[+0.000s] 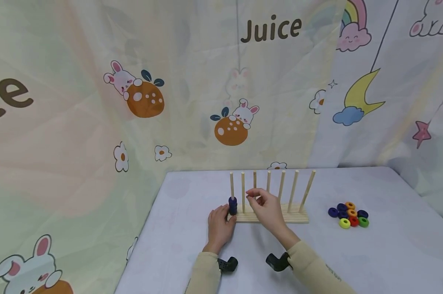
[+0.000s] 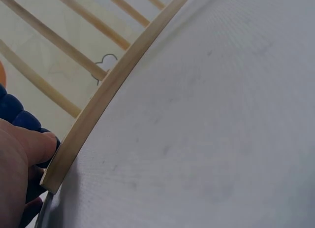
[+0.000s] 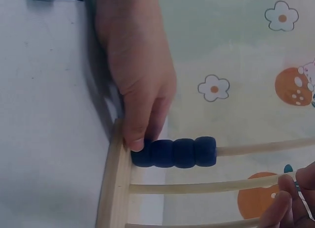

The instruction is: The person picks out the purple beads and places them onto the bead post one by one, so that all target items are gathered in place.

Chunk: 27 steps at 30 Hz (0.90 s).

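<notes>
A wooden peg rack (image 1: 272, 218) with a row of upright pegs stands on the table. Several dark blue beads (image 3: 179, 153) are stacked on its leftmost peg. My left hand (image 1: 220, 226) holds the left end of the rack's base, its thumb (image 2: 42, 144) against the lowest bead and other fingers behind. My right hand (image 1: 267, 208) hovers in front of the rack, thumb and index finger bent toward each other beside the upper part of the second peg (image 3: 197, 187). Between those fingertips no bead shows, and a sliver of background is visible there.
Loose beads lie in a cluster right of the rack: blue (image 1: 333, 212), orange (image 1: 350, 205), red (image 1: 353, 221), yellow (image 1: 344, 223) and green (image 1: 363, 222). A printed cloth (image 1: 192, 81) hangs behind the white-covered table (image 1: 397, 253).
</notes>
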Tool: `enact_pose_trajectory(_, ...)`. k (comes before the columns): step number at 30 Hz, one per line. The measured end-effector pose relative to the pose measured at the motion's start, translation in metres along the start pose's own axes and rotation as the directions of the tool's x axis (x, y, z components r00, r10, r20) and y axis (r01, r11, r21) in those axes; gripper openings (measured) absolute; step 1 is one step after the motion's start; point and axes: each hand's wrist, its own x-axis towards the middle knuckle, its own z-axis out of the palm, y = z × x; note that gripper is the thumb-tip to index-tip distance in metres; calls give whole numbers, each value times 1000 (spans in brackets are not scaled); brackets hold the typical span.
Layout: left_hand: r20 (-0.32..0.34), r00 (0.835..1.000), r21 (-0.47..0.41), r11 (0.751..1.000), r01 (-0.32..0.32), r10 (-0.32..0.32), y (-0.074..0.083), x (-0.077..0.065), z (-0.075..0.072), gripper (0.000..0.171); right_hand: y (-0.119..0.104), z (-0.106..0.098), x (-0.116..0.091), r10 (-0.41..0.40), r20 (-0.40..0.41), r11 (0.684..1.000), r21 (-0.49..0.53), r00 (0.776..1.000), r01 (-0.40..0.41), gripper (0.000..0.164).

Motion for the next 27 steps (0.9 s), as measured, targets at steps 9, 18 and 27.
enact_pose_trajectory(9,16,1000,-14,1000,14,-14,-1,1,0,46,23,2,-18,62,10,998,-25,998,-61,14)
enact_pose_trajectory(18,-4,1000,-18,1000,-5,5,0,0,1,45,36,-1,-32,83,-2,996,-25,997,-83,18)
enact_pose_trajectory(27,-12,1000,-27,1000,-4,4,0,0,1,45,50,-6,-41,102,-31,992,-78,994,-104,18)
